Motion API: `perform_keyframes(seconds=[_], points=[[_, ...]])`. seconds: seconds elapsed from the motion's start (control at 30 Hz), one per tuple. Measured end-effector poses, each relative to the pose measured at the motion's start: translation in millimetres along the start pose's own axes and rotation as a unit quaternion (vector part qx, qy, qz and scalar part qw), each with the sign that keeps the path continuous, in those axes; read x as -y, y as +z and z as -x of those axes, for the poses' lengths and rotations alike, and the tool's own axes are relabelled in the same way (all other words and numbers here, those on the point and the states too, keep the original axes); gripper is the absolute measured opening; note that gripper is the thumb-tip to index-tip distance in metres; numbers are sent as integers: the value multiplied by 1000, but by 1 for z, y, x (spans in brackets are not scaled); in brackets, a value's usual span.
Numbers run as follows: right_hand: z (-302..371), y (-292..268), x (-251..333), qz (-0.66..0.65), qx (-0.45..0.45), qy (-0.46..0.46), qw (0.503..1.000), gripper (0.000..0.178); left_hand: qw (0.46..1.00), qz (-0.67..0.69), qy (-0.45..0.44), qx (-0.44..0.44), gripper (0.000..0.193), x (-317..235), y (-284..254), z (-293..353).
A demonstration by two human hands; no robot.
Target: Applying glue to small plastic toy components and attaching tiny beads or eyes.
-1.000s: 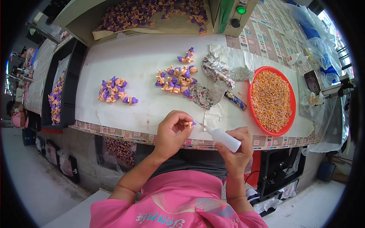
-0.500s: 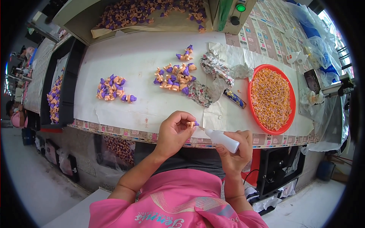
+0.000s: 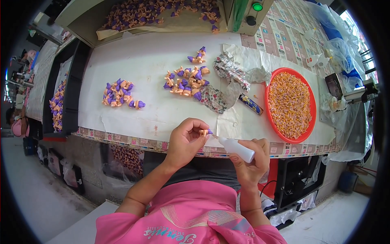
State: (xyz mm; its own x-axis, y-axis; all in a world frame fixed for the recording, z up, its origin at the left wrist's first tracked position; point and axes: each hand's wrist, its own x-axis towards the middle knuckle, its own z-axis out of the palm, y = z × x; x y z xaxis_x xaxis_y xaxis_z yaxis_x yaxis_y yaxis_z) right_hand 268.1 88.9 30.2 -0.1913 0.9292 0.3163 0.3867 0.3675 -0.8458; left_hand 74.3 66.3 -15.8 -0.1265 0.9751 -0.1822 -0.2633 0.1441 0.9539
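Near the table's front edge, my left hand [image 3: 186, 143] pinches a small figurine [image 3: 205, 132] with a peach body and a purple part facing right. My right hand [image 3: 254, 160] grips a white squeeze bottle [image 3: 239, 150], tilted so its thin nozzle points up and left. The nozzle tip is at the purple part; whether they touch is too small to tell. Beyond my hands lies a pile of similar purple-and-peach figurines [image 3: 186, 82], with a smaller group of figurines [image 3: 120, 94] to the left.
A red basin [image 3: 267, 107] of tiny orange and pink pieces stands at right. Next to it are a dark blue tube [image 3: 251, 104] and a crumpled floral cloth [image 3: 229, 73]. A black tray [image 3: 76, 77] with figurines is at left. Many figurines fill an open-fronted box [image 3: 87, 26] behind.
Almost nothing differs. The bottle and my right hand have shifted very slightly left, the nozzle staying by the figurine.
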Motion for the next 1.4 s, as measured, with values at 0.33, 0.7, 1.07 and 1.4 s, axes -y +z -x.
perform_keyframes(seconds=[0.33,0.7,1.07,1.4], points=[[0,-1,0,0,-4,-5,1000,38,1000,-2,3,0,25,2,-1,2],[-9,-4,-17,-9,-64,1,998,29,1000,-9,1,-5,24,0,7,0],[-37,-20,-60,131,-58,9,990,26,1000,5,13,-12,22,1,43,-6],[-95,-97,-70,297,-138,-38,944,20,1000,-11,14,-2,21,-3,59,-8]])
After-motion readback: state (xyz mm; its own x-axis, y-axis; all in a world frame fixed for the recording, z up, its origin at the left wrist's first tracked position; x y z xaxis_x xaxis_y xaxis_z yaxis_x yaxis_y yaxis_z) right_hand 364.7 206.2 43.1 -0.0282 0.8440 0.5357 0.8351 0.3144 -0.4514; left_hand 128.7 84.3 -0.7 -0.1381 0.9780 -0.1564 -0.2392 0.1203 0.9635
